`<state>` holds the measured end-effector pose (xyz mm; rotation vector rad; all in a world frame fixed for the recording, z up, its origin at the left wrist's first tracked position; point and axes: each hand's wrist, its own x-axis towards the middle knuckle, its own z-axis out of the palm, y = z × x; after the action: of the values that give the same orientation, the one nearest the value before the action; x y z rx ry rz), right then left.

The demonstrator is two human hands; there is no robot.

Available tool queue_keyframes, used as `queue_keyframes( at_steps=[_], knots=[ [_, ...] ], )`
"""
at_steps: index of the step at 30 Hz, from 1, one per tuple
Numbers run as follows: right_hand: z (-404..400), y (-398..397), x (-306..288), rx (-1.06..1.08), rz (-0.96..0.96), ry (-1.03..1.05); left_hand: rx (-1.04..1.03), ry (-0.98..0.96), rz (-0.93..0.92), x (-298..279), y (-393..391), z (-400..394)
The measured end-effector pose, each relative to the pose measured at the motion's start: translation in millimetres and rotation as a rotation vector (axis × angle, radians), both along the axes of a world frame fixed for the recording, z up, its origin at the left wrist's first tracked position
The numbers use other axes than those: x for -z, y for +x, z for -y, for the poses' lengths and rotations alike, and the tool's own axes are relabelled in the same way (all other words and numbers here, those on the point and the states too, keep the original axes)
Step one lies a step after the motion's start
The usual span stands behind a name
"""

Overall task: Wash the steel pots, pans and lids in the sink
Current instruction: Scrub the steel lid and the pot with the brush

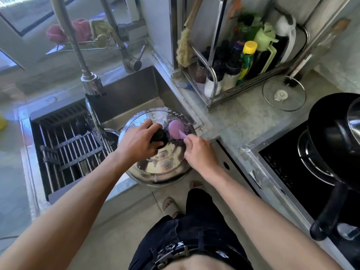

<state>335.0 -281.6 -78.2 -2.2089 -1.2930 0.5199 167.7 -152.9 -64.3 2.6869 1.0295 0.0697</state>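
At the front edge of the sink (124, 90), nearest the body, a large steel lid (161, 166) is held tilted over the rim, its lower edge overhanging the counter lip and its upper edge leaning back into the basin. The left hand (136, 143) is curled round the lid's black knob (158, 136), and the right hand (198, 151) pinches the handle of a pink scrubbing brush (176, 127), whose dark scouring pad is pressed against the lid's upper right part. Suds and wet streaks are seen on the steel, so the scrubbing is judged to be well under way. The step would be done best if the knob were kept firmly gripped, since a soapy lid is apt to slip, and if the brush were worked in short circles out to the rim and round the knob's base, the lid being turned by the knob so that each sector is brought under the pad. Just left of the lid, inside the basin, the rim of another steel vessel (111, 132) shows; what it holds cannot be told. Farther left, a drying rack (64, 145) bridges the sink, with something dark below it, possibly utensils. Beyond, on the counter, a wire caddy (212, 82) holds bottles and jars, and a glass lid (284, 93) is leaned beside it.
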Motion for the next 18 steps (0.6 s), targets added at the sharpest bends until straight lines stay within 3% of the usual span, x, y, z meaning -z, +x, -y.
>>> queue_keyframes(
  at_steps=[3, 9, 14, 18],
  knots=[
    [-15.9, 22.1, 8.1, 0.153, -0.050, -0.051, -0.008, -0.001, 0.026, -2.3, 3.7, 0.1],
    [-22.5, 32.8, -7.8, 0.171, -0.056, -0.012, -0.253, -0.049, 0.118, -2.3, 8.1, 12.5],
    [-28.2, 12.0, -18.7, 0.016, 0.095, 0.023, -0.489, -0.153, 0.239, 3.5, 20.9, 34.5],
    [-33.8, 2.5, -13.2, -0.178, 0.096, 0.050, -0.570, -0.188, 0.332, 15.0, 25.4, 48.8]
  ],
)
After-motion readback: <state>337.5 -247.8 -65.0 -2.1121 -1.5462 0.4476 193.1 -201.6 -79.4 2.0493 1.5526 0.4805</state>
